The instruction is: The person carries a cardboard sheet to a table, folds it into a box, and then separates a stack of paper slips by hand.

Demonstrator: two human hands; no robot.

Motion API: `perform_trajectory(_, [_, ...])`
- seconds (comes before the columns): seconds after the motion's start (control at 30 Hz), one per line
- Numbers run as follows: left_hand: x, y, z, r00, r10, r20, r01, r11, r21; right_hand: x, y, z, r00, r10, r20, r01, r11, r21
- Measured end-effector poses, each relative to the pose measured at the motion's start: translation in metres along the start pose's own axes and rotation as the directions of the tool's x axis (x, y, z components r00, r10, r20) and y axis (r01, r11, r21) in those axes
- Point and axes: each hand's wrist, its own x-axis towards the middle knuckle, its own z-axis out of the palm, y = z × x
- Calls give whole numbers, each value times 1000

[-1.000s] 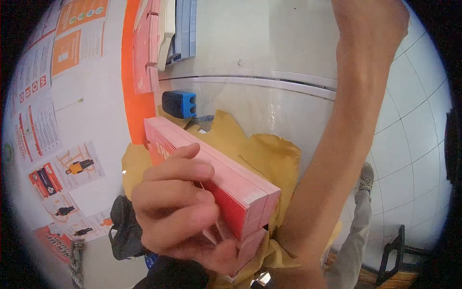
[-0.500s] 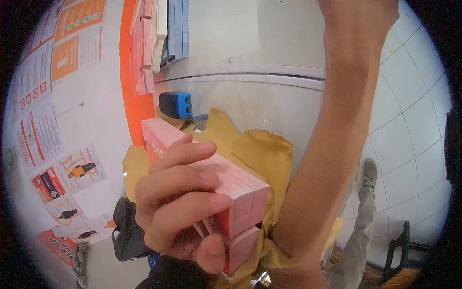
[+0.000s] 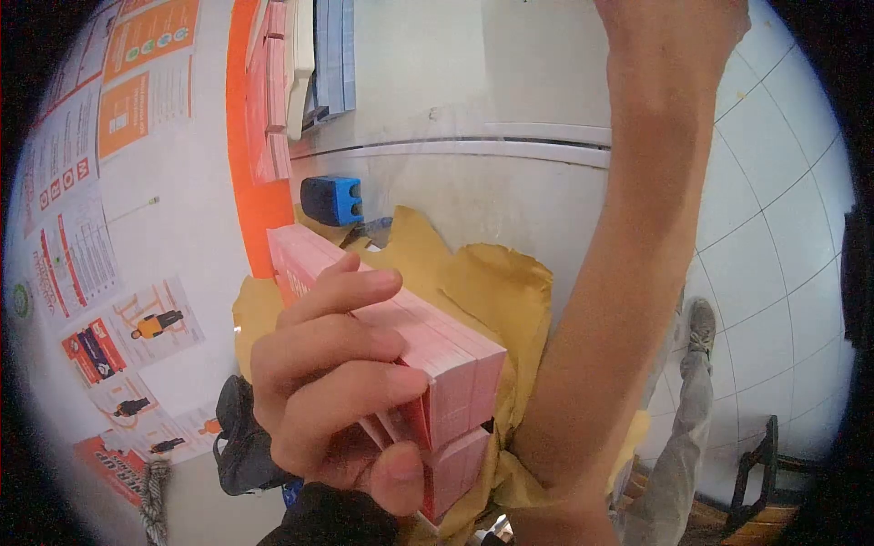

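Note:
My left hand [image 3: 341, 382] is closed around the near end of a long stack of pink booklets [image 3: 437, 341]. Its fingers lie over the side and the thumb is bent in below them. Thin pale edges, like page corners, show between thumb and fingers. Beneath, a second pink bundle [image 3: 458, 473] shows its end. Both lie over torn brown wrapping paper [image 3: 501, 278]. My right arm reaches up the right side of the view. Only the wrist end of my right hand [image 3: 678, 23] shows at the top edge; its fingers are out of frame.
A blue and black block [image 3: 332, 200] sits beyond the booklets on the white tabletop [image 3: 473, 196]. Pink stacks [image 3: 269, 91] and blue stacks [image 3: 335, 59] stand at upper left beside a postered wall [image 3: 173, 227]. A black bag [image 3: 241, 441] is at lower left; tiled floor [image 3: 774, 246] lies right.
The left hand and the booklet stack have shifted very slightly left in view. The right arm has also moved a little left. The grip looks the same.

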Motion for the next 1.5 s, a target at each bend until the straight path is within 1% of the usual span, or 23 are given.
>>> perform_trajectory(0.17, [1,2,0,1000,-10,13,10,999,38,1,0,-1,1000,3,-3,-3,1000,8])
perform_trajectory(0.37, [-3,-1,-4,1000,6,7,-6,1000,20,0,0,-2,1000,4,0,-4,1000,15])
perform_trajectory(0.53, [-4,-3,-6,1000,-2,8,3,999,-46,-1,-2,-2,1000,6,5,-6,1000,19])
perform_trajectory(0.67, [-5,-3,-4,999,-25,-42,20,994,-110,-2,-3,-3,1000,6,6,-6,1000,21])
perform_trajectory(0.77, [-7,-6,-3,996,-1,-87,-11,990,-140,-3,-2,-3,1000,7,8,-7,1000,23])
perform_trajectory(0.83, [-7,-10,-7,996,28,-80,-40,988,-147,-3,-2,-2,1000,9,11,-9,1000,22])
perform_trajectory(0.93, [-7,-12,-13,996,73,-48,-77,992,-95,-4,-2,-1,1000,11,16,-11,1000,26])
perform_trajectory(1.03, [-3,-12,-9,994,104,-39,-103,994,22,-4,-3,-1,1000,11,18,-11,1000,25])
perform_trajectory(1.13, [1,-11,-10,993,106,43,-110,990,92,-5,-3,-1,1000,12,21,-12,1000,28])
perform_trajectory(1.17, [1,-10,-11,994,92,58,-97,991,88,-5,-3,0,1000,14,22,-15,999,28])
perform_trajectory(1.27, [1,-15,-13,990,120,81,-124,991,52,-5,-3,-1,1000,17,22,-18,999,30])
perform_trajectory(1.37, [0,-13,-9,992,112,55,-116,990,77,-5,-3,-1,1000,19,24,-20,999,33])
perform_trajectory(1.5, [3,-8,-12,993,80,90,-89,990,112,-6,-4,-2,999,23,25,-24,999,33])
